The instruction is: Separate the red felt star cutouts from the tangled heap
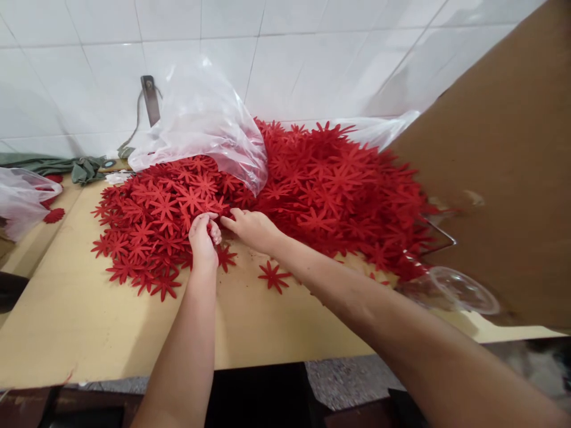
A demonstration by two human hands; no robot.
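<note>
Red flower-shaped cutouts with narrow petals, felt-like in look, lie in two heaps: a left heap (156, 220) and a taller right heap (330, 178). My left hand (205, 238) is at the front edge of the left heap, fingers curled closed, with a bit of red showing inside them. Just to its right, my right hand (252, 229) has its thumb and fingertips drawn together. Whatever those fingertips hold, if anything, is too small to make out. A single cutout (273, 276) lies on the tan tabletop (250, 333) below my right forearm.
A clear plastic bag (214, 125) drapes over the left heap. A cardboard sheet (491, 178) leans at the right, beside a clear plastic container (464, 290). Another bag (22, 199) and green cloth (84, 169) are at the left. White tiled wall (303, 65) stands behind.
</note>
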